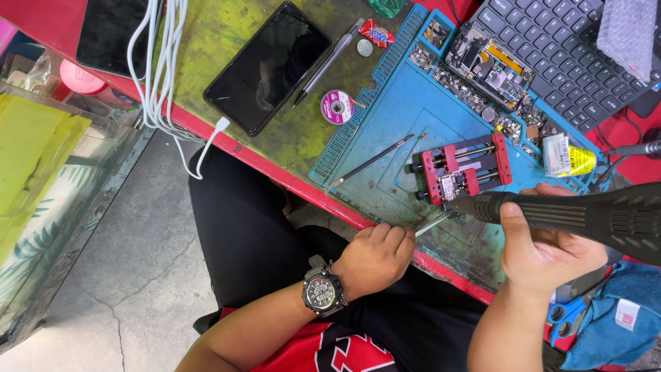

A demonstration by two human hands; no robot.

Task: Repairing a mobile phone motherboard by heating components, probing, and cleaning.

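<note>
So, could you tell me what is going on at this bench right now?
A person seated at the bench is working on a small circuit board clamped in a red holder on a blue work mat. The right hand grips a black hot-air tool, its nozzle aimed at the board. The left hand holds tweezers whose tips reach toward the same spot. A dark phone lies face up further back.
</note>
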